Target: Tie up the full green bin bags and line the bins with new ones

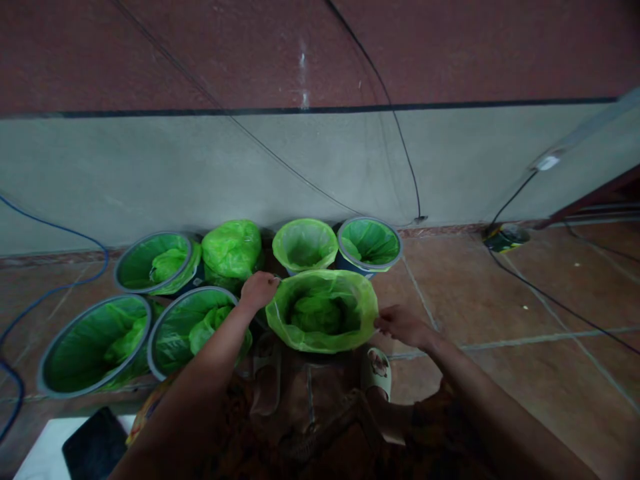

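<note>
In front of my feet stands a bin lined with a green plastic bag (370, 300), its edge folded outward over the rim. My left hand (260, 291) is closed on the bag's edge at the upper left. At the right side, my right hand (400, 325) pinches the same edge between thumb and fingers. More loose green plastic lies bunched inside the bin. Right behind it are a second bin with a green liner (305, 233) and a grey-rimmed lined bin (395, 257). The lower body of the bin I handle is mostly hidden.
Left of me are several grey-rimmed lined bins (45, 360) and a puffed green bag (233, 247). A blue hose (55, 290) curves at far left. A dark tablet-like object (95, 443) lies on a white surface. A black cable (545, 300) and a can (506, 237) are at right.
</note>
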{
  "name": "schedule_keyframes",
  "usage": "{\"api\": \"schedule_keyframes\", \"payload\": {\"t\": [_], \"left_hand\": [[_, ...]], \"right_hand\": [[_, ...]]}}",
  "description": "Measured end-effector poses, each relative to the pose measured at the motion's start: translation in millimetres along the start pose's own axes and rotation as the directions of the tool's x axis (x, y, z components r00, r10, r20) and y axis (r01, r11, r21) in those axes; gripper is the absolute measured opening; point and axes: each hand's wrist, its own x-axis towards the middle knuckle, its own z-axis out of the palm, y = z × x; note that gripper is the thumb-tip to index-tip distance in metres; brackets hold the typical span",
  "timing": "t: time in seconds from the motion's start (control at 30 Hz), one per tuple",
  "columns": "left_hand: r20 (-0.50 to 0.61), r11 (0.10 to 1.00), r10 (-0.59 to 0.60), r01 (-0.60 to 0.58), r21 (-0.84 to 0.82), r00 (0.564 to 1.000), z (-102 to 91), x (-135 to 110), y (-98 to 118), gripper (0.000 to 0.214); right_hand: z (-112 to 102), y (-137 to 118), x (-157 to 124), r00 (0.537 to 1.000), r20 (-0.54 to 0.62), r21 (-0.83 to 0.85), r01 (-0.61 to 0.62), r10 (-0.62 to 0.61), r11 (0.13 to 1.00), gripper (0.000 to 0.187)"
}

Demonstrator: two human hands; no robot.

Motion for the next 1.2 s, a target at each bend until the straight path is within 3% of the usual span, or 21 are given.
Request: {"api": "schedule_keyframes", "payload": {"t": [0.07, 0.13, 0.2, 0.27, 0.33, 0.47, 0.57, 0.7, 0.83, 0.93, 1.1, 1.2], "left_hand": [[-0.06, 0.971, 0.045, -0.057, -0.233, 0.997, -13.7, -4.4, 9.3, 0.032], [-0.131, 0.842, 0.122, -0.173, -0.511, 0.984, -28.5, -11.7, 24.7, 0.031], [-0.214, 0.66, 0.237, -0.319, -0.681, 0.948, -41.2, -21.3, 44.9, 0.031], [-0.218, 0.536, 0.339, -0.379, -0.754, 0.915, -48.2, -30.5, 65.5, 0.031], [-0.179, 0.441, 0.388, -0.352, -0.825, 0.904, -47.6, -36.3, 82.1, 0.032], [-0.083, 0.338, 0.447, -0.254, -0.906, 0.891, -31.6, -33.3, 97.3, 0.048], [-0.048, 0.351, 0.459, -0.231, -0.907, 0.887, -21.4, -26.1, 99.0, 0.05], [-0.012, 0.473, 0.445, -0.246, -0.846, 0.896, -15.3, -21.8, 101.2, 0.033], [0.003, 0.552, 0.472, -0.293, -0.781, 0.881, -8.0, -22.1, 106.9, 0.026], [-0.013, 0.564, 0.489, -0.328, -0.758, 0.872, -1.5, -22.8, 111.9, 0.023], [-0.022, 0.569, 0.491, -0.339, -0.749, 0.871, 1.8, -22.7, 116.4, 0.022], [-0.006, 0.567, 0.508, -0.339, -0.75, 0.862, 2.4, -22.7, 117.5, 0.022]], "right_hand": [[-12.3, -17.1, -5.2, 0.983, -0.132, 0.037, 0.133, -0.127, 0.99, 0.029], [-19.6, -41.4, -12.5, 0.931, -0.286, 0.159, 0.281, -0.228, 0.946, 0.029], [-20.3, -69.5, -18.4, 0.831, -0.443, 0.246, 0.474, -0.337, 0.845, 0.027], [-15.4, -95.9, -20.2, 0.753, -0.508, 0.293, 0.608, -0.419, 0.738, 0.025], [-7.7, -115.3, -17.7, 0.753, -0.501, 0.409, 0.64, -0.426, 0.65, 0.024], [3.8, -129.0, -8.5, 0.853, -0.401, 0.694, 0.521, -0.334, 0.497, 0.027], [6.6, -126.5, -2.2, 0.878, -0.404, 0.761, 0.478, -0.257, 0.439, 0.025], [14.7, -121.0, 9.0, 0.863, -0.466, 0.716, 0.498, -0.198, 0.489, 0.023], [27.3, -119.7, 20.8, 0.866, -0.454, 0.692, 0.491, -0.21, 0.529, 0.036], [32.6, -121.9, 25.5, 0.873, -0.446, 0.702, 0.478, -0.196, 0.528, 0.045], [35.1, -126.4, 25.9, 0.898, -0.377, 0.729, 0.438, -0.225, 0.527, 0.045], [35.5, -127.2, 26.9, 0.892, -0.403, 0.732, 0.449, -0.206, 0.513, 0.046]]}}
